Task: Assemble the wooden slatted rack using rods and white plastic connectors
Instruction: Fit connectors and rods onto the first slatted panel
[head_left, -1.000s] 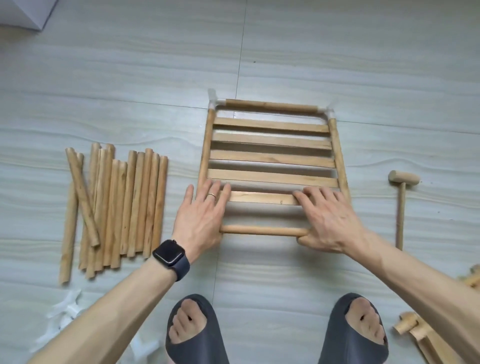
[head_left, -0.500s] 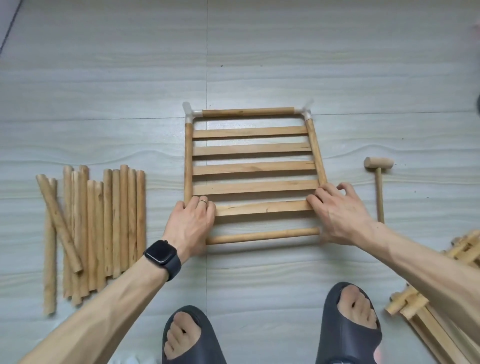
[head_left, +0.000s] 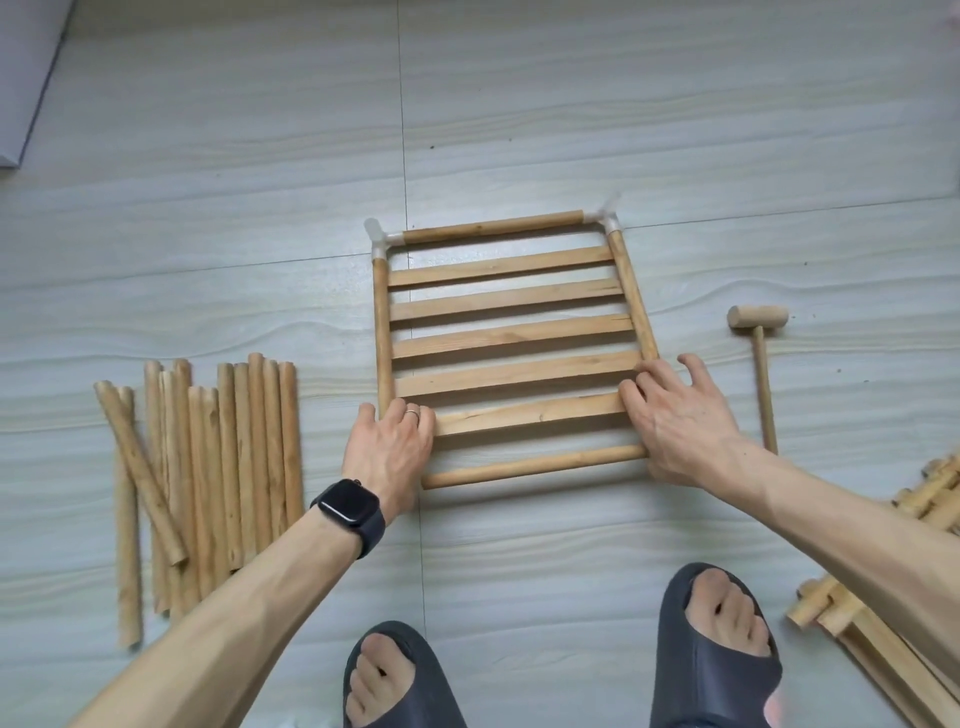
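No legible text or markings.

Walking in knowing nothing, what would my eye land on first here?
The half-built wooden slatted rack lies flat on the floor in the middle, the left hand and right hand on its near corners. White connectors cap its two far corners; a pile of loose rods lies to its left and a small wooden mallet to its right.

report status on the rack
Left grip curled over near-left corner of light wooden slatted rack. Right grip flat on near-right corner. Small wooden mallet apart, to its right.
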